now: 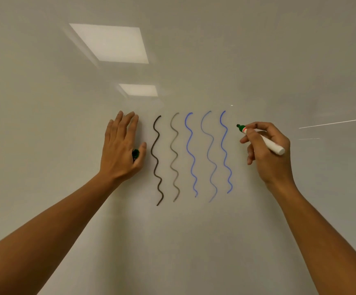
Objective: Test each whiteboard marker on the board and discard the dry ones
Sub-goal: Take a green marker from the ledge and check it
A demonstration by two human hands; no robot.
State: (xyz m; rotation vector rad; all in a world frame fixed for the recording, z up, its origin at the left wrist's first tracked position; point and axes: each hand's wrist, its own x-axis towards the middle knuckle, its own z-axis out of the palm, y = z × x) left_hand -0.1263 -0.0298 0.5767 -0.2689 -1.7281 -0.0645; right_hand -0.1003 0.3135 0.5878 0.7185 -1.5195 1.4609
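Head view: my right hand (pixel 266 150) pinches the green marker (pixel 262 140) near its tip, nib at the board (pixel 45 81) right of five squiggles (pixel 194 156). Light, slick barrel; grip low. Left hand (pixel 119 150) flat on board, fingers straight, thumb trapping green cap (pixel 135 154).

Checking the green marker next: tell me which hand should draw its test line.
Right hand: it grips the uncapped green marker, tip near the whiteboard. Left hand rests flat, holding the cap.
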